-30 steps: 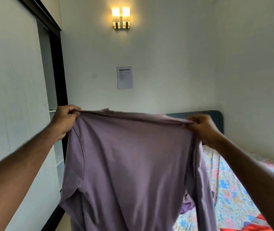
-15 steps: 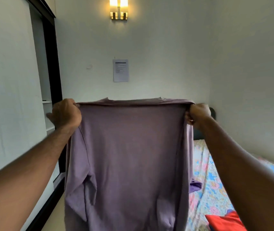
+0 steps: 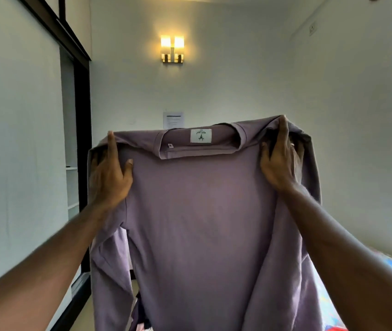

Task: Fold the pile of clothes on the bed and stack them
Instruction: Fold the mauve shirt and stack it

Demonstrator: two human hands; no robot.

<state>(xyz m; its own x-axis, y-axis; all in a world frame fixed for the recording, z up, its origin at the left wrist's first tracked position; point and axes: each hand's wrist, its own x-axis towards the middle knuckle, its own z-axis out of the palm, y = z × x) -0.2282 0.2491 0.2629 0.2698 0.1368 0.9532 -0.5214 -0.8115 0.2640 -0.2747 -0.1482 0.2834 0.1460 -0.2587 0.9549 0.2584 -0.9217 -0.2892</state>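
Before a pale wall, the left hand [image 3: 110, 174] and right hand [image 3: 279, 161] each pinched a shoulder of the soft, light, floppy shirt [image 3: 202, 223]; shoulders seemed the best hold.

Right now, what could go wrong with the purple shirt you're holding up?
The shirt hangs in the air, held only at its shoulders by the left hand and right hand. If one grip slips, it may drop sideways and crumple. Its loose sleeves dangle low and could twist under the fold.
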